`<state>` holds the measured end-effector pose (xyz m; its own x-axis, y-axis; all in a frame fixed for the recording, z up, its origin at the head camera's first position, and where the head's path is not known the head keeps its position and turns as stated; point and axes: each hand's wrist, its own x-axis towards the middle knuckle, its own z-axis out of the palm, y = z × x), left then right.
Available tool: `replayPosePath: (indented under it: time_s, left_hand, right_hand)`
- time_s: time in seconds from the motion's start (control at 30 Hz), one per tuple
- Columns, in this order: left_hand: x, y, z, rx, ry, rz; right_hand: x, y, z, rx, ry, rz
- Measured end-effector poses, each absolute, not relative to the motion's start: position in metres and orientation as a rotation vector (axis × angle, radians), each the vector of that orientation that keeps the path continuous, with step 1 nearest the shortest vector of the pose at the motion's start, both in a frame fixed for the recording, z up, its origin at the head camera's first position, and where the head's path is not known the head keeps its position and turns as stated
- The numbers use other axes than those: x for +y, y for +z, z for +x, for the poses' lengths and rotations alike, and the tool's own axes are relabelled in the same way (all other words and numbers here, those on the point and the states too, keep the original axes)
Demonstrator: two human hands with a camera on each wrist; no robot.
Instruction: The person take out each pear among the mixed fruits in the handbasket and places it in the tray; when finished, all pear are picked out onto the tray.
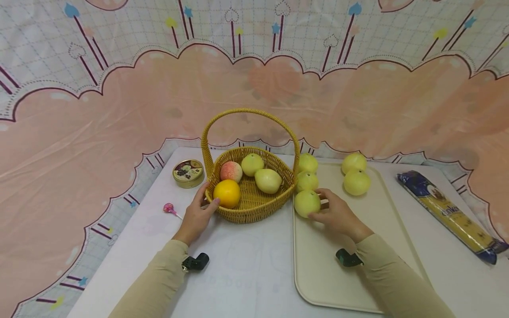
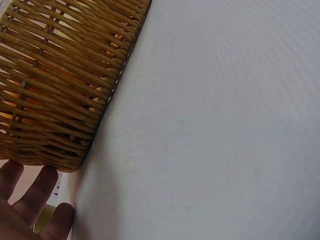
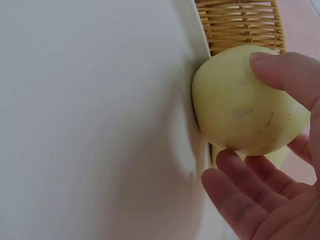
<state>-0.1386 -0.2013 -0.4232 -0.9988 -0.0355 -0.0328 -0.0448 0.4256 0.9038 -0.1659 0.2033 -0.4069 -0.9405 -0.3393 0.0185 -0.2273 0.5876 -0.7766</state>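
A wicker basket (image 1: 248,216) with a tall arched handle holds an orange (image 1: 227,193), a pink peach (image 1: 231,172), a round yellow-green fruit (image 1: 252,164) and a pale pear-like fruit (image 1: 268,181). My left hand (image 1: 197,216) holds its left side, thumb at the rim; in the left wrist view, fingertips (image 2: 42,187) touch the weave from outside. On the tray's left edge, my right hand (image 1: 338,213) grips another round yellow-green fruit (image 1: 307,203). Its thumb lies on top of that fruit (image 3: 245,100), with fingers curled at the far side.
The beige tray (image 1: 350,282) carries more yellow-green fruits (image 1: 356,182) in two groups. A round gold tin (image 1: 188,173) and a pink lollipop (image 1: 169,208) lie left of the basket. A long blue-and-yellow packet (image 1: 451,214) lies at the right. Patterned cloth (image 1: 254,92) hangs behind.
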Motion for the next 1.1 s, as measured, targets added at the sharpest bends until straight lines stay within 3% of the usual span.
replayPosePath:
  time_s: [0.47, 1.1]
  left_hand:
    - [-0.201, -0.424, -0.139, 2.644, 1.677, -0.066]
    - [-0.202, -0.424, -0.139, 2.661, 1.663, -0.059]
  right_hand:
    - [0.202, -0.405, -0.165, 2.696, -1.266, -0.467]
    - [0.196, -0.365, -0.161, 2.777, -1.328, -0.64]
